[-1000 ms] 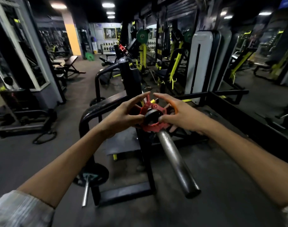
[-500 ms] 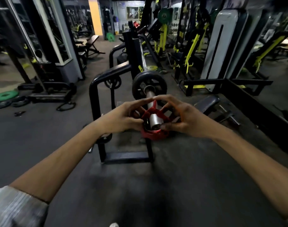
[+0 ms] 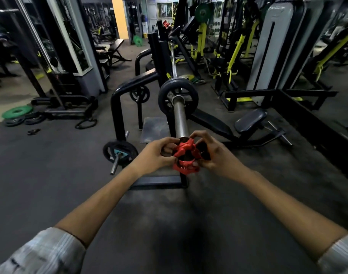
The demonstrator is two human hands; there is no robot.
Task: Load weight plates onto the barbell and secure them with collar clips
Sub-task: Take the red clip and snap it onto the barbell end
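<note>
Left hand [image 3: 157, 155]: curled on the left side of the clip, which is pinched between thumb and fingertips.
Collar clip [image 3: 186, 158]: red, held between both hands right at the near tip of the barbell sleeve [image 3: 180, 119]; whether it is on the sleeve cannot be told.
Right hand [image 3: 218, 159]: curled on the clip's right side, with the same pinch mirrored.
Weight plate [image 3: 194, 99]: one black plate is seated far up the sleeve, well apart from the clip.
Step in hand: securing is judged to be under way; loading on this end looks done.
Next move: the clip's bore is to be lined up with the sleeve, slid up until the plate is touched, then latched.
Edges: a stored plate [image 3: 119, 153] on its peg is found just left of the left wrist; a bench pad [image 3: 250, 119] is set off to the right.
Open room: bare sleeve is left free between clip and plate for sliding; open dark floor is seen beneath both forearms.
</note>
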